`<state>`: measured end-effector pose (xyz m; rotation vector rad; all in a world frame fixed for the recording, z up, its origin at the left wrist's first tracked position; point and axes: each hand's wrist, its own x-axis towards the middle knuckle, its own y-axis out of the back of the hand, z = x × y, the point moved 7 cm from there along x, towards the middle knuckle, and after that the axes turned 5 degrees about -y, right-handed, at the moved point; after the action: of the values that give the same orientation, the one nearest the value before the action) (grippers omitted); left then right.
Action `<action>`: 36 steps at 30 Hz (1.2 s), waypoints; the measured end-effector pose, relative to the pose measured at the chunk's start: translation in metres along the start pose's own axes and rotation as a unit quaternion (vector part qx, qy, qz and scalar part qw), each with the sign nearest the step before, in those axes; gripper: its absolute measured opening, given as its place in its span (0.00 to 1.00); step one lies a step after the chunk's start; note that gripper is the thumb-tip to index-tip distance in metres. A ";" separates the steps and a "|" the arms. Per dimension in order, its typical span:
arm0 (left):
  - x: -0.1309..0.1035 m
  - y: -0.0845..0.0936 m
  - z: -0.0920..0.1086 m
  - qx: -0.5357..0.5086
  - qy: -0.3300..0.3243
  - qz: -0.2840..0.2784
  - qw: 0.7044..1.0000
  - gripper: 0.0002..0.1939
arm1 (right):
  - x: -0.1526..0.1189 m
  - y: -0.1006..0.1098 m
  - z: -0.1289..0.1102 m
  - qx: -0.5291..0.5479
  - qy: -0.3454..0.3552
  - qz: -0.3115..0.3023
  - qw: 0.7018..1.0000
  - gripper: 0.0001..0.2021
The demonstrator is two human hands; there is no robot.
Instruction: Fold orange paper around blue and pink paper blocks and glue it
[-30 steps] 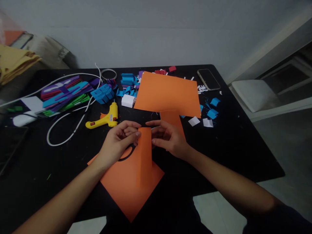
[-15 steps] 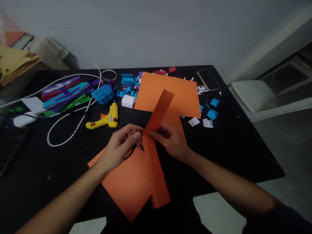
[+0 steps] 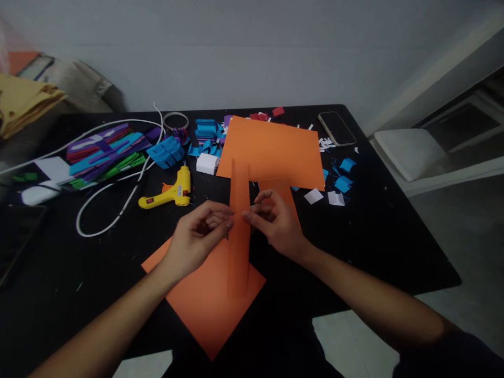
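Observation:
A long folded orange paper strip (image 3: 239, 231) stands nearly lengthwise between my hands, raised over the table. My left hand (image 3: 199, 231) pinches its left edge with thumb and fingertips. On the other side my right hand (image 3: 277, 223) has its thumb and fingers closed on the right edge. Below lies an orange sheet (image 3: 205, 310), turned cornerwise near the front edge. Another orange piece (image 3: 275, 185) is partly hidden behind my right hand. Beyond the strip's far end rests a large orange sheet (image 3: 279, 149).
On the black table (image 3: 354, 252) a yellow glue gun (image 3: 169, 194) lies left of centre, beside a looped white cable (image 3: 88, 234). Coloured strips (image 3: 106, 152) are bundled at the left. Blue and white scraps and a phone (image 3: 336, 129) lie at the right.
The strip has straightened from a bent, slanted shape to a nearly straight line between my hands. Its near end has swung left and away from me. Both hands have stayed about where they were.

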<state>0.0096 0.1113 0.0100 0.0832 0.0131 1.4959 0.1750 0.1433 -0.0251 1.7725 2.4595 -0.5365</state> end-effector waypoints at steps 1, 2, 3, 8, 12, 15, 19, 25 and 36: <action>0.000 0.000 0.001 0.007 -0.001 -0.001 1.000 0.08 | -0.001 0.000 -0.002 -0.005 0.010 0.001 1.000 0.23; 0.000 0.001 0.001 0.010 -0.001 -0.001 1.000 0.09 | -0.001 0.000 -0.005 -0.012 0.023 0.001 1.000 0.22; -0.001 0.001 0.000 0.010 -0.002 -0.002 1.000 0.10 | -0.002 0.000 -0.007 -0.020 0.039 -0.001 0.999 0.21; -0.003 0.004 0.001 0.034 -0.015 0.009 0.999 0.11 | -0.006 -0.003 -0.012 -0.040 0.072 -0.031 0.996 0.16; -0.004 0.007 0.006 0.087 -0.046 0.016 0.995 0.11 | -0.009 -0.002 -0.015 -0.067 0.097 -0.022 0.993 0.14; -0.004 0.007 0.013 0.130 -0.086 0.011 0.988 0.09 | -0.010 -0.002 -0.016 -0.102 0.115 -0.012 0.988 0.13; -0.004 0.007 0.020 0.196 -0.149 0.003 0.969 0.08 | -0.010 -0.001 -0.018 -0.118 0.142 -0.010 0.983 0.11; -0.008 0.006 0.027 0.248 -0.227 -0.001 0.942 0.05 | -0.014 -0.002 -0.026 -0.170 0.211 -0.006 0.963 0.05; -0.011 0.002 0.037 0.239 -0.242 -0.021 0.940 0.04 | -0.019 -0.008 -0.040 -0.192 0.226 -0.023 0.955 0.03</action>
<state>0.0093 0.0990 0.0468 0.8376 -0.0192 1.3688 0.1799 0.1362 0.0192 1.8228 2.6383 0.3768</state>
